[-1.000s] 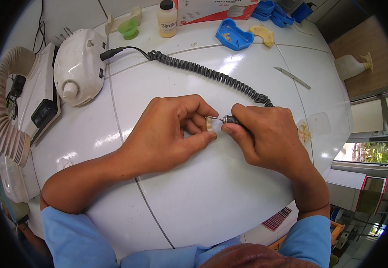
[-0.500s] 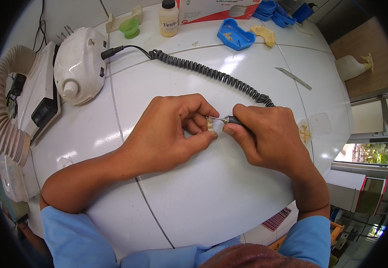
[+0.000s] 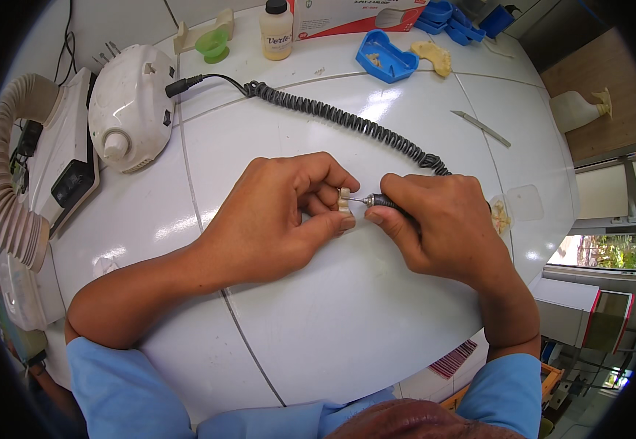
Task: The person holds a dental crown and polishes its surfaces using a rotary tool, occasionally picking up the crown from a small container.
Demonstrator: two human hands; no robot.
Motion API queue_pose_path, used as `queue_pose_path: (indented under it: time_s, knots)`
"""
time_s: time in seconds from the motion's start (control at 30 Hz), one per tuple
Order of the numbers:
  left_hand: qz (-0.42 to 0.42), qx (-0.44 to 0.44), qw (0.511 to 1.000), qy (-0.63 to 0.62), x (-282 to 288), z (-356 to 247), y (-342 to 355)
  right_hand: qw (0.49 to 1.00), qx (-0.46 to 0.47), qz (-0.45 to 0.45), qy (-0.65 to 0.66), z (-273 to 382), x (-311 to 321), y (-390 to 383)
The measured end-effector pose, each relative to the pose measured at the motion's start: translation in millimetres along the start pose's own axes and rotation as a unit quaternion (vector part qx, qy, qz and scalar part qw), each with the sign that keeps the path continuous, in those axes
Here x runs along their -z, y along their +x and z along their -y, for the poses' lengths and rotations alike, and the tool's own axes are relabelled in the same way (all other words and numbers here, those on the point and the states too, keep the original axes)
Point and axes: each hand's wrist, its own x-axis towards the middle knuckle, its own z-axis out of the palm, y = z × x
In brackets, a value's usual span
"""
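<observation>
Between the thumb and fingers of my left hand (image 3: 277,212) is a small cream dental piece (image 3: 343,201) that looks like a row of teeth. My right hand (image 3: 442,223) is closed round a black rotary handpiece (image 3: 385,202). Its thin metal bur (image 3: 358,200) points left, and the tip meets or nearly meets the dental piece. A black coiled cord (image 3: 347,118) runs from behind my right hand to a white control box (image 3: 131,106) with a round knob. Both hands are above the white tabletop, and my fingers hide part of the dental piece.
A beige ribbed hose (image 3: 14,161) curves at the left. At the back stand a green bowl (image 3: 213,45), a bottle with a black cap (image 3: 277,33), a cardboard box (image 3: 354,18) and a blue mould (image 3: 386,58) beside a yellowish cast (image 3: 433,57). A knife (image 3: 481,128) lies at right.
The dental piece has turned slightly in my left fingers, and the bur's tip sits a little lower against it. My arms and the things on the table have stayed in place.
</observation>
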Motion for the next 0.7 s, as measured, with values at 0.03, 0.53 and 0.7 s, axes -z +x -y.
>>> queue_pose_path:
  time_s: [0.03,0.53,0.7]
  knots:
    - [0.002,0.001,1.000,-0.003,0.3,-0.1,-0.4,1.000,0.003,0.000,0.002,-1.3,0.4,-0.1]
    - [0.014,-0.003,1.000,-0.018,-0.2,-0.1,0.8,1.000,-0.001,0.000,-0.007,-2.2,-2.0,-1.2]
    - [0.018,0.007,1.000,-0.015,0.4,-2.2,0.4,1.000,-0.001,-0.009,0.001,-2.6,-3.0,-0.4]
